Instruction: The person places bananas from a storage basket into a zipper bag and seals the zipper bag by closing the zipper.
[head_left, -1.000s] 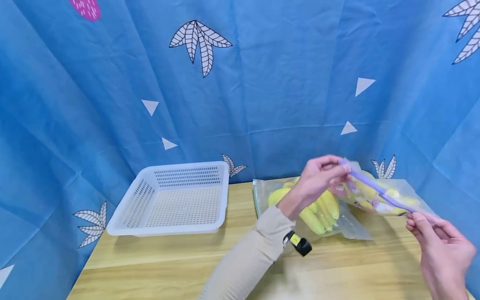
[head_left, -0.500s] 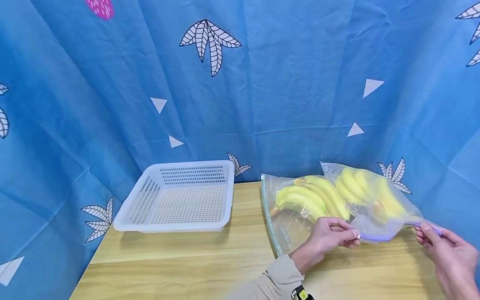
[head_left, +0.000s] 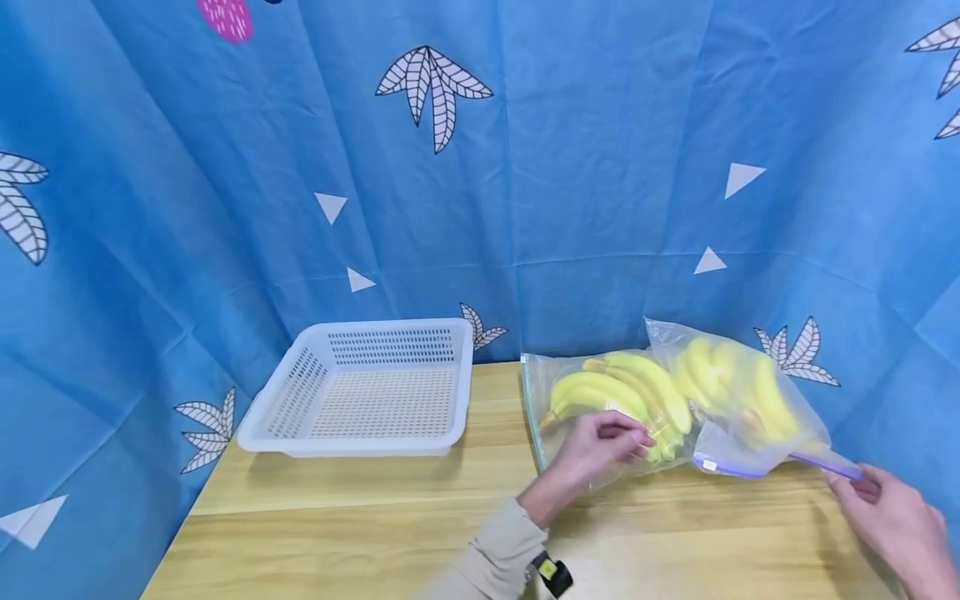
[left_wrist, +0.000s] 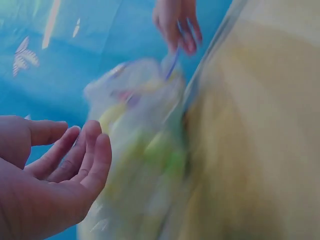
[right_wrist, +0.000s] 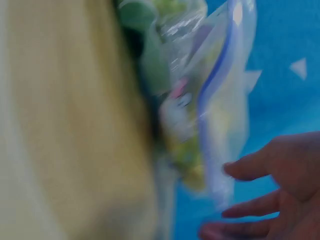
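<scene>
Two clear zip bags with yellow bananas inside lie on the table's right part. My left hand (head_left: 588,450) hovers over the lower edge of the left bag (head_left: 555,450), which has a green zip edge and holds bananas (head_left: 600,392). Its fingers are loosely bent with nothing between them, as the left wrist view confirms. The other zip bag (head_left: 750,450) has a purple zip (head_left: 825,462) and a white slider, and partly overlaps the first. Beside its right corner is my right hand (head_left: 892,521); in the right wrist view the thumb (right_wrist: 245,167) and fingers are spread apart at the bag's edge.
A white perforated plastic basket (head_left: 360,446) stands on the left of the wooden table (head_left: 360,533). A blue patterned curtain (head_left: 585,167) hangs close behind and at both sides. Both wrist views are blurred.
The purple-zip bag has come down from being held up between both hands to lying on the table. My left hand has let go of it and moved left; my right hand has loosened at its corner.
</scene>
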